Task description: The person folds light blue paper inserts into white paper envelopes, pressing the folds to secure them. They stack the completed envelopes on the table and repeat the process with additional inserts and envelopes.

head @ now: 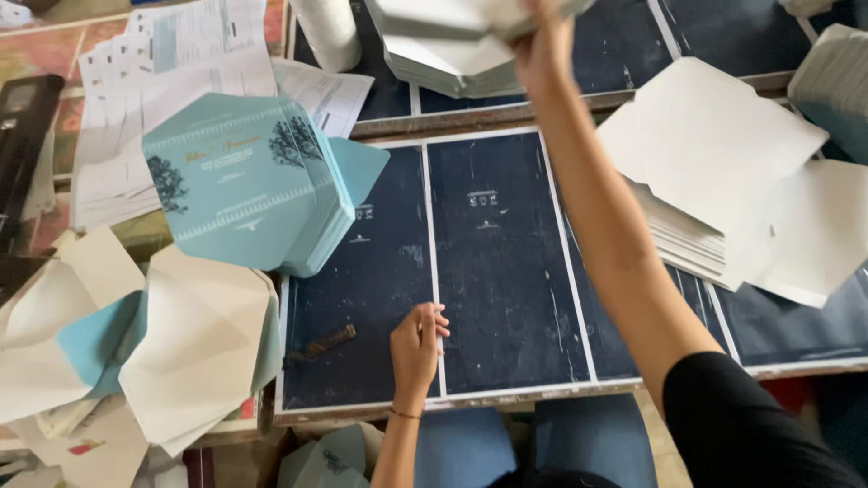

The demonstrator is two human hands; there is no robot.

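Envelopes [249, 181] in teal stack lie left of dark board [497, 262], white sheets [714, 172] right.

A stack of light-blue printed envelopes [249, 185], angular in outline with dark tree motifs, is positioned over the left edge of the dark board [497, 271]. White printed forms [172, 81] are laid beyond it, at the far left.

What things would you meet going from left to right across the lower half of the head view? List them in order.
Folded white envelopes → small dark tool → left hand → right arm → stack of flat white sheets.
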